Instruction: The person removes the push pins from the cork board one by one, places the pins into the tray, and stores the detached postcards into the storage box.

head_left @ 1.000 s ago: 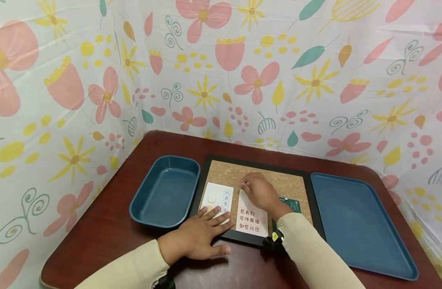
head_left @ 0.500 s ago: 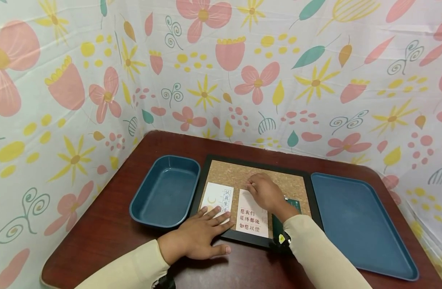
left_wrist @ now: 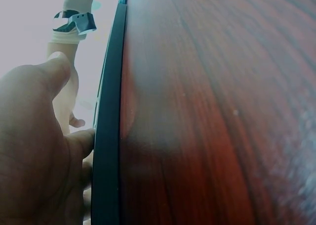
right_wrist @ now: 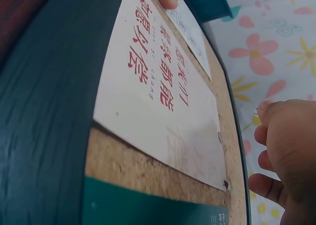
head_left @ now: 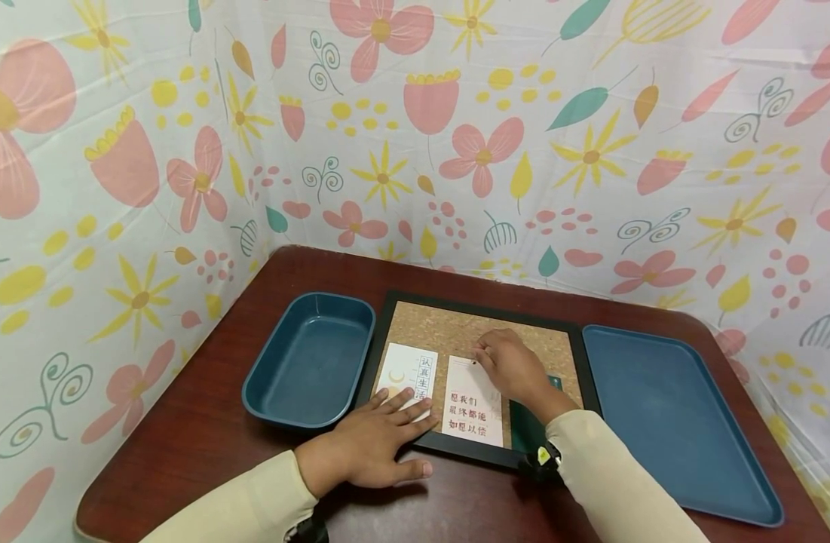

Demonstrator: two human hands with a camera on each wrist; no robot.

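Observation:
My left hand (head_left: 379, 443) lies flat with fingers spread over the white card (head_left: 402, 363) and the lower frame of the cork board (head_left: 424, 317). Beside it is a pale pink card (head_left: 464, 430) with red Chinese characters, flat on the cork. Above this card's upper right part my right hand (head_left: 515, 371) has its fingers curled. In the right wrist view a tiny clear push pin (right_wrist: 256, 112) shows at its fingertips, mostly hidden. Partly under the right forearm lies a dark green card (head_left: 525, 428). Small dark marks show along the pink card's top edge.
A deep blue tray (head_left: 250, 392) stands left of the board, and a shallow blue tray (head_left: 672, 422) lies to its right. All rest on a reddish-brown table (head_left: 177, 445). A floral curtain (head_left: 415, 151) hangs behind and at the left.
My right hand has shifted right, from the pink card's upper left corner to its upper right, uncovering more of the card. The left hand stays still.

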